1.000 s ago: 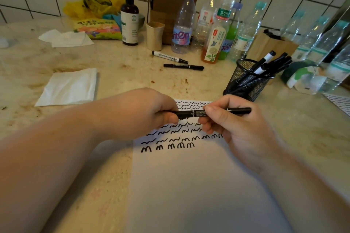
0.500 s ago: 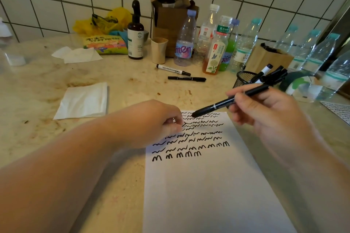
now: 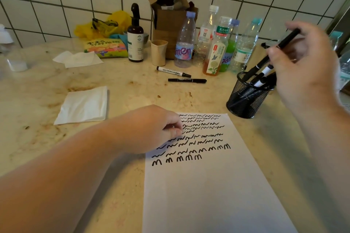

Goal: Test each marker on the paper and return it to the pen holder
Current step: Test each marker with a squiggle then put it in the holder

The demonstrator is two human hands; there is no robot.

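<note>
A marker (image 3: 288,38) is pinched in the right hand (image 3: 303,66) above the holder (image 3: 246,100); the left hand (image 3: 151,128), fingers curled, rests on the paper (image 3: 208,185). Lowering into the holder is called for next.

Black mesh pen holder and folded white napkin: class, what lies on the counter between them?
In the head view, between the black mesh pen holder and the folded white napkin lies only bare stained marble counter; two loose markers lie farther back.
</note>
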